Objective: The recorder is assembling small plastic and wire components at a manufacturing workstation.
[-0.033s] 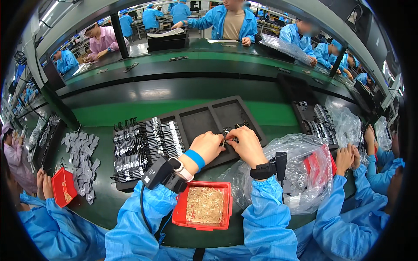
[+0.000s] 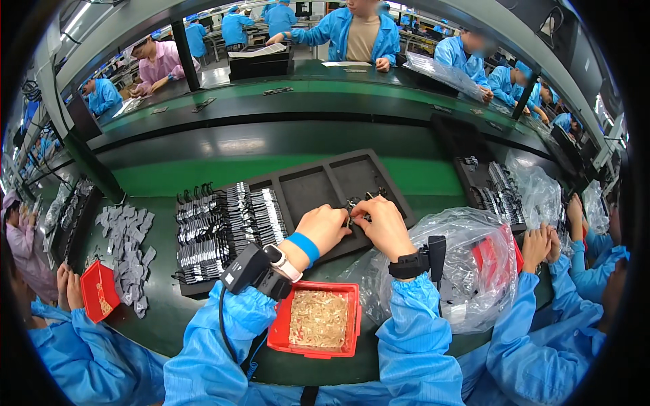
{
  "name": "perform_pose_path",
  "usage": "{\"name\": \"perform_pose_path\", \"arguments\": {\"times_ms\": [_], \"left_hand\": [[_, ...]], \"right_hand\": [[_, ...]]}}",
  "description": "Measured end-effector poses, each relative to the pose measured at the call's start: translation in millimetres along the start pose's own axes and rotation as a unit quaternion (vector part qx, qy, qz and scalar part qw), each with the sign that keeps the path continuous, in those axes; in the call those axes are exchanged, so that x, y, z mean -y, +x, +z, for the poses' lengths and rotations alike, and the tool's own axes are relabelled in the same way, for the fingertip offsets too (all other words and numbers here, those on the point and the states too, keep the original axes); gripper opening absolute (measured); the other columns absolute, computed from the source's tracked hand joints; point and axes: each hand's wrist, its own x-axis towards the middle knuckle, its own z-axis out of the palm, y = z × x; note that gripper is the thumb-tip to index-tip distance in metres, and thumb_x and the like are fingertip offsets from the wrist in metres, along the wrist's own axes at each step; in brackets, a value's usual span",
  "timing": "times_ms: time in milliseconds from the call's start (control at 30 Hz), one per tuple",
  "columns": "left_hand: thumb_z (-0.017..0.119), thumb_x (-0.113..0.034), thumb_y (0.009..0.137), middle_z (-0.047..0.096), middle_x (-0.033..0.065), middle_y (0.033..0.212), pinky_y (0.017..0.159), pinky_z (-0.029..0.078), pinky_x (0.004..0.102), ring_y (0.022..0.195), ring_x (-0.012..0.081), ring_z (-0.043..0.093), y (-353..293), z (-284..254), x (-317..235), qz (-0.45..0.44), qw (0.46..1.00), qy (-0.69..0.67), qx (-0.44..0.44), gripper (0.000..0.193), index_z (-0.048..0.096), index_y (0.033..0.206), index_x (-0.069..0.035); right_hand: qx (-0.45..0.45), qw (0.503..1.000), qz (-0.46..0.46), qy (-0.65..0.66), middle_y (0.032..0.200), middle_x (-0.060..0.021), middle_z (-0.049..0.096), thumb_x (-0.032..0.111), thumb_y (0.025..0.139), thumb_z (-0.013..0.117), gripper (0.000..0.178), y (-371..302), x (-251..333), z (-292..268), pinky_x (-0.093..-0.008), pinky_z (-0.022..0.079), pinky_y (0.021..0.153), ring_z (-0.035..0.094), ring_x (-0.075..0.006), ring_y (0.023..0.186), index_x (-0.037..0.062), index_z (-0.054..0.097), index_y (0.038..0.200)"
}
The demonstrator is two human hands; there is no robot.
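Observation:
My left hand (image 2: 322, 229) and my right hand (image 2: 383, 226) meet over the right part of a black compartment tray (image 2: 306, 184). Their fingers are pinched together on a small dark part (image 2: 349, 222), mostly hidden by the fingertips. A few similar dark pieces lie just behind my right fingers. On the tray's left side stand packed rows of thin silver-and-black parts (image 2: 230, 227) with black wire ends. Between my forearms sits a red bin (image 2: 357, 318) holding many small gold-coloured pieces (image 2: 318, 319).
A clear plastic bag (image 2: 433, 271) lies beside my right wrist, with another red bin (image 2: 489, 254) by it. Grey flat pieces (image 2: 128, 250) are heaped left of the tray. Neighbours work on both sides, near another filled tray (image 2: 497, 189). A metal post (image 2: 91, 166) rises at left.

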Motion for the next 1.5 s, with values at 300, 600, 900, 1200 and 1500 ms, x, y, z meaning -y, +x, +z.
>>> {"name": "perform_pose_path", "arguments": {"times_ms": [300,600,900,1200,1500], "left_hand": [[0.064,-0.019,0.078,0.063,0.0127,0.077,0.065,0.051,0.0425,0.076,0.0323,0.062,8,-2,-6,0.007,0.999,-0.018,-0.050,0.022,0.055,0.094,-0.007],[0.060,-0.016,0.081,0.064,0.0131,0.075,0.062,0.050,0.0425,0.072,0.0327,0.062,8,-13,-9,0.021,0.993,-0.053,-0.099,0.016,0.057,0.095,-0.009],[0.060,-0.018,0.082,0.064,0.0144,0.070,0.062,0.050,0.0413,0.067,0.0329,0.062,8,-13,-2,0.019,0.993,-0.031,-0.109,0.011,0.065,0.084,-0.008],[0.061,-0.011,0.084,0.065,0.0082,0.066,0.052,0.049,0.0242,0.054,0.0121,0.062,3,-45,6,-0.056,0.955,-0.256,-0.136,0.012,0.064,0.087,0.000],[0.062,-0.012,0.085,0.058,-0.0006,0.066,0.050,0.044,0.0183,0.056,0.0044,0.053,-16,-71,5,-0.110,0.895,-0.398,-0.170,0.014,0.065,0.087,0.001]], "right_hand": [[-0.034,0.995,-0.005,0.089,0.074,-0.0104,0.065,0.001,0.072,0.061,0.015,1,-3,-3,-0.0399,0.047,0.071,0.061,-0.0291,0.081,0.0025,0.060,0.087],[-0.046,0.989,-0.003,0.140,0.078,-0.0081,0.065,0.000,0.072,0.063,0.027,2,-2,-7,-0.0404,0.045,0.074,0.060,-0.0306,0.084,0.0045,0.053,0.097],[-0.001,0.987,0.007,0.163,0.081,-0.0084,0.066,0.002,0.070,0.067,0.042,-1,-5,-5,-0.0375,0.048,0.073,0.063,-0.0309,0.083,0.0064,0.053,0.109],[-0.025,0.999,0.025,-0.001,0.078,-0.0107,0.066,0.002,0.070,0.064,0.017,-3,-9,-7,-0.0385,0.048,0.074,0.064,-0.0277,0.080,0.0065,0.067,0.086],[-0.017,0.999,-0.040,-0.020,0.099,-0.0142,0.063,0.009,0.065,0.071,0.036,-22,5,-51,-0.0384,0.046,0.083,0.057,-0.0312,0.098,0.0044,0.064,0.100]]}}
